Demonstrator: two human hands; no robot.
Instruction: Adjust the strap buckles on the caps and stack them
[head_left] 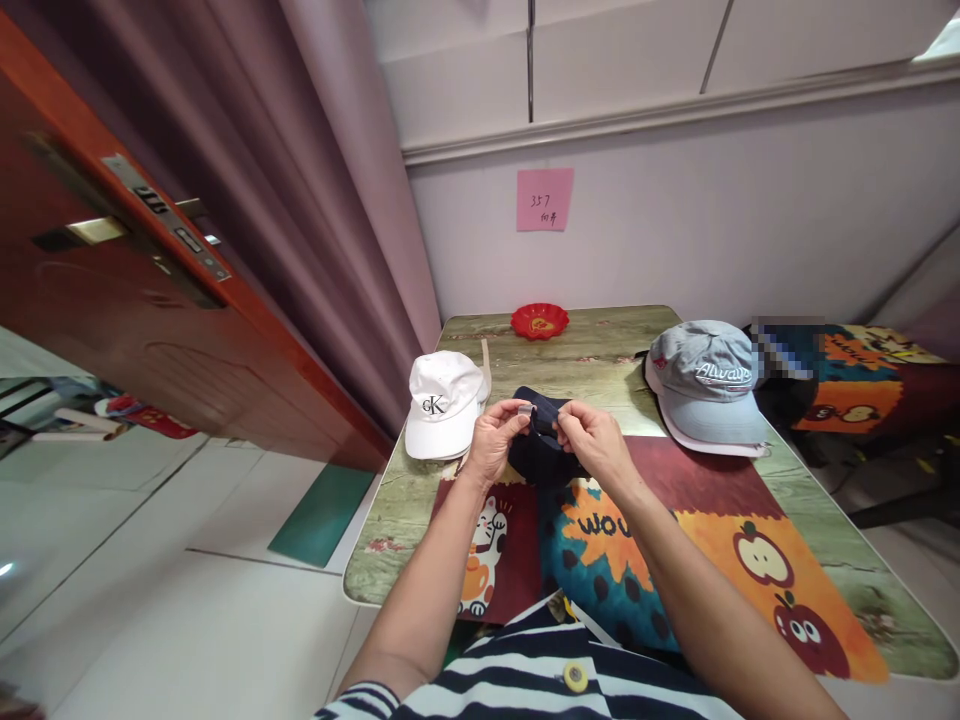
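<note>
Navy fabric is what both hands are busy with: a dark cap (pixel 531 466), roughly mid-table, strap side up as far as I can tell. The left hand (pixel 495 440) has thumb and finger pinched on a small shiny bit at the strap (pixel 546 416), and the right hand (pixel 596 440) is pinched on the dark strap just beside it, so both are clamped on the same cap, close together but not touching.

Right next to the left hand there's a white cap (pixel 442 385) with dark lettering on the front. Off past the right hand, a grey-blue cap (pixel 705 375) says "Always", with a pinkish edge poking out under its brim. Below the hands is a loud mat (pixel 720 475) with a cat, "WOW" and apples, all on a wood-look table (pixel 405 510). At the back sits a red scalloped dish (pixel 540 321), and a pink note (pixel 545 199) is on the wall above it. Mauve curtain (pixel 360 200) and reddish-brown door (pixel 187 330) over on the left.
</note>
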